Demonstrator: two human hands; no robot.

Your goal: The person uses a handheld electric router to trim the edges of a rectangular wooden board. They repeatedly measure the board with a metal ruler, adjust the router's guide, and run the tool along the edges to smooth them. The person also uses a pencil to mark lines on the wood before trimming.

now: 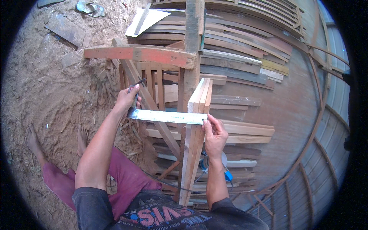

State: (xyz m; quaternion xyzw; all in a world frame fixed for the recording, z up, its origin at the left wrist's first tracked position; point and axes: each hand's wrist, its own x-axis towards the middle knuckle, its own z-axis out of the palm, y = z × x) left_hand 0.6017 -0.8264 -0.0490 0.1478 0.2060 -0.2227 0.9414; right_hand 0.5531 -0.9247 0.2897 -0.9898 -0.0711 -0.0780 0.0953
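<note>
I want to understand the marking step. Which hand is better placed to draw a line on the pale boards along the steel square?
Probably the right hand. Its fingertips rest at the blade end of the steel square, directly over the pale boards. The left hand grips the dark handle end, off to the side, steadying it.

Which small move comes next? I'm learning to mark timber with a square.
Probably draw the line: the metal square's blade lies flat across the upright pale boards, the left hand grips its handle end and the right hand pinches the blade's tip at the boards' edge.
</note>
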